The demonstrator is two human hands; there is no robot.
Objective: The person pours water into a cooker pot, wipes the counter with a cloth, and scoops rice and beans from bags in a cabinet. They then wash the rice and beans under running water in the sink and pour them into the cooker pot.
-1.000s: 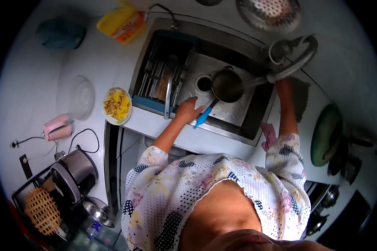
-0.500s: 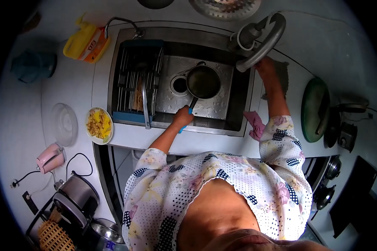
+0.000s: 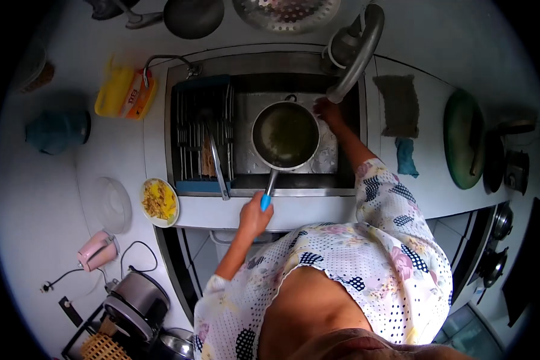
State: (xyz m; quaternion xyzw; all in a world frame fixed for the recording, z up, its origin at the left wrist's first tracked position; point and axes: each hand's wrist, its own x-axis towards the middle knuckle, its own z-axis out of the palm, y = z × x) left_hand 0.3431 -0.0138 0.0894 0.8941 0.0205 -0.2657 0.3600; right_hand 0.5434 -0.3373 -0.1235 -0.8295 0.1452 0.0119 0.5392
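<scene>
Reading the clock with the saucepan (image 3: 285,134) at its centre and twelve at the top of the view: grasping with the left hand (image 3: 256,216), between six and seven o'clock, the blue grip (image 3: 266,202) at the end of the steel handle (image 3: 272,179), wrapped snugly round. Poised with the right hand (image 3: 326,110) at two, just beside the rim and close to the mouth of the grey tap spout (image 3: 360,63); too dark there to tell whether curled or spread, or touching anything.

Placed over the steel sink (image 3: 309,192), with the handle crossing toward the front edge; impossible to tell from above whether resting on the basin floor or raised. Flanked at nine by the drying rack (image 3: 198,186), and farther out at eight by the plate (image 3: 175,213) of yellow food (image 3: 159,200). Bordered near three, past the sink, by a dark cloth (image 3: 398,107) and a small blue cloth (image 3: 407,157).

Likely to handle as stiff metal, light in itself but nose-heavy from the murky, greenish liquid (image 3: 286,139) apparently inside. Probably slippery where wet, prone to slosh when tilted, hardly fragile. Best held by the blue grip, well up toward the steel to resist twisting; for a second hold, best taken at the small loop (image 3: 290,97) at twelve.
</scene>
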